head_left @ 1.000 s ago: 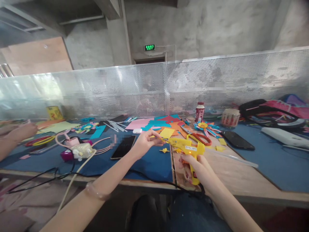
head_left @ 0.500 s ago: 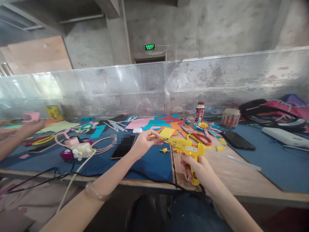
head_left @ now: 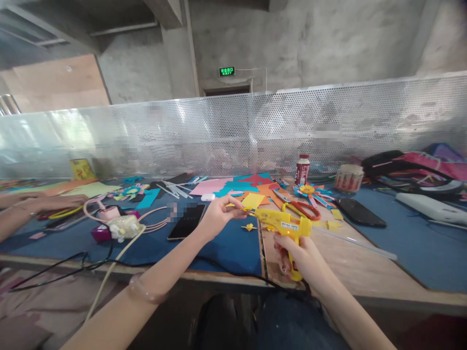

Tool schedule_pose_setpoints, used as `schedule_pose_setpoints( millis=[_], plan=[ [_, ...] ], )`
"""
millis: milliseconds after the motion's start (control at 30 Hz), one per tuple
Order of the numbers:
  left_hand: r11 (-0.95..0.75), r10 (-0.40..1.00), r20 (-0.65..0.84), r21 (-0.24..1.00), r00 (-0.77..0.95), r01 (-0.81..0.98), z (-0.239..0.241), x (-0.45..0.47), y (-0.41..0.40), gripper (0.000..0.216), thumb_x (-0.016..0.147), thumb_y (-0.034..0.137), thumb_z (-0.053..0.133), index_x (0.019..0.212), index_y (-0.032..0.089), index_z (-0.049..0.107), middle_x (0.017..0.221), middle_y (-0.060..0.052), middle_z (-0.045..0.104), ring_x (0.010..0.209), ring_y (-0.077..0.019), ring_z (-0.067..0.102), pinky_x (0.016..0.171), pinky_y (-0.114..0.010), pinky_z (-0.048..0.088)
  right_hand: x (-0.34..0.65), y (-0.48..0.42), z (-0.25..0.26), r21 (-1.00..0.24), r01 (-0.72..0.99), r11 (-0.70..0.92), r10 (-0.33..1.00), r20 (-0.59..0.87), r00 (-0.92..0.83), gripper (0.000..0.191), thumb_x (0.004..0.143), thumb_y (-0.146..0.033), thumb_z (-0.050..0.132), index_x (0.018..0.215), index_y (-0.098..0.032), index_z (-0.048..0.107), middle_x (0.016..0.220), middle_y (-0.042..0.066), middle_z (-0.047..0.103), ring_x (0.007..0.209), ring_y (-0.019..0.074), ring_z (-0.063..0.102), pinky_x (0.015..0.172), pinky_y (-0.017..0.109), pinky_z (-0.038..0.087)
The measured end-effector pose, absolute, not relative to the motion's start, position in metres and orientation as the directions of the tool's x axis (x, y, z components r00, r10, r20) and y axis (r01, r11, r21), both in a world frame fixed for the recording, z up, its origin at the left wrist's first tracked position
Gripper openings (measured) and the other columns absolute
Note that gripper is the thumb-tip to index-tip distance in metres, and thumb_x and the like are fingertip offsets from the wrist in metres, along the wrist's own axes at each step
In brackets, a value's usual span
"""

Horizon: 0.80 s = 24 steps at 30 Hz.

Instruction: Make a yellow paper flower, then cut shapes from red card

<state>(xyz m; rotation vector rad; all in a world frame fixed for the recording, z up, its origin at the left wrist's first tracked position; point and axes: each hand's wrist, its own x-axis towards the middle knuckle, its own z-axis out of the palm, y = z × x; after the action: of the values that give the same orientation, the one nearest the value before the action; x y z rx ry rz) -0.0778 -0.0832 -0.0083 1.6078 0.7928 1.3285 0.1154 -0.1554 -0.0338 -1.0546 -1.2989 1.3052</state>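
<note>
My right hand (head_left: 294, 253) is wrapped round the handle of a yellow hot glue gun (head_left: 279, 221), its nozzle pointing left. At the nozzle tip, my left hand (head_left: 221, 216) pinches a small yellow paper piece (head_left: 248, 209) between thumb and fingertips; whether nozzle and paper touch I cannot tell. A small folded yellow paper shape (head_left: 249, 227) lies on the table just below. Behind the gun rest orange-handled scissors (head_left: 308, 210) and a square of yellow paper (head_left: 253, 200).
A dark phone (head_left: 187, 221) lies left of my left forearm, another phone (head_left: 359, 212) to the right. A power adapter (head_left: 126, 228) with cables stands at left. Further back are a blue paper flower (head_left: 307, 189), a bottle (head_left: 302, 169) and a jar (head_left: 349, 178). A co-worker's hands (head_left: 54, 201) are at far left.
My two hands, the glue gun and the paper piece stay almost still. At far left, the co-worker's raised hand with a pink piece has gone down to the table.
</note>
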Motion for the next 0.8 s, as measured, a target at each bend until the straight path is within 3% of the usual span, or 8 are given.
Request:
schedule_pose_setpoints(
  millis=[333, 433, 567, 800],
  plan=[
    [-0.424, 0.878, 0.431, 0.902, 0.208, -0.077, -0.009, -0.077, -0.083, 0.017, 0.063, 0.022, 0.071, 0.071, 0.015, 0.057, 0.076, -0.001, 0.064, 0.072, -0.0154, 0.065, 0.075, -0.036, 0.054, 0.114, -0.155, -0.041, -0.996, 0.022, 0.085, 0.991, 0.082, -0.108, 0.024, 0.075, -0.042, 0.049, 0.068, -0.018, 0.048, 0.038, -0.008, 0.041, 0.03, 0.008, 0.039, 0.034, 0.02, 0.034],
    [-0.418, 0.883, 0.423, 0.906, 0.202, -0.067, -0.008, -0.076, -0.084, 0.019, 0.062, 0.023, 0.071, 0.072, 0.014, 0.057, 0.073, -0.002, 0.065, 0.071, -0.016, 0.065, 0.074, -0.036, 0.055, 0.116, -0.158, -0.04, -0.97, 0.174, 0.168, 0.985, 0.158, -0.07, 0.019, 0.077, -0.037, 0.046, 0.071, -0.019, 0.049, 0.043, -0.007, 0.043, 0.035, 0.0098, 0.043, 0.039, 0.022, 0.036],
    [-0.418, 0.885, 0.422, 0.906, 0.198, -0.063, -0.006, -0.076, -0.087, 0.019, 0.062, 0.023, 0.071, 0.072, 0.015, 0.057, 0.074, -0.003, 0.067, 0.072, -0.0166, 0.066, 0.073, -0.035, 0.055, 0.115, -0.165, -0.033, -0.84, 0.411, 0.354, 0.93, 0.363, -0.058, 0.015, 0.076, -0.03, 0.045, 0.066, -0.02, 0.048, 0.054, -0.002, 0.051, 0.05, 0.0129, 0.048, 0.049, 0.024, 0.038],
    [-0.406, 0.896, 0.414, 0.91, 0.162, -0.083, -0.005, -0.075, -0.09, 0.02, 0.062, 0.025, 0.072, 0.071, 0.015, 0.057, 0.072, -0.003, 0.067, 0.072, -0.017, 0.065, 0.071, -0.034, 0.054, 0.101, -0.176, -0.024, -0.768, 0.489, 0.415, 0.894, 0.445, -0.059, 0.004, 0.071, -0.021, 0.046, 0.069, -0.022, 0.042, 0.063, 0.001, 0.053, 0.055, 0.0155, 0.05, 0.05, 0.025, 0.036]
  ],
)
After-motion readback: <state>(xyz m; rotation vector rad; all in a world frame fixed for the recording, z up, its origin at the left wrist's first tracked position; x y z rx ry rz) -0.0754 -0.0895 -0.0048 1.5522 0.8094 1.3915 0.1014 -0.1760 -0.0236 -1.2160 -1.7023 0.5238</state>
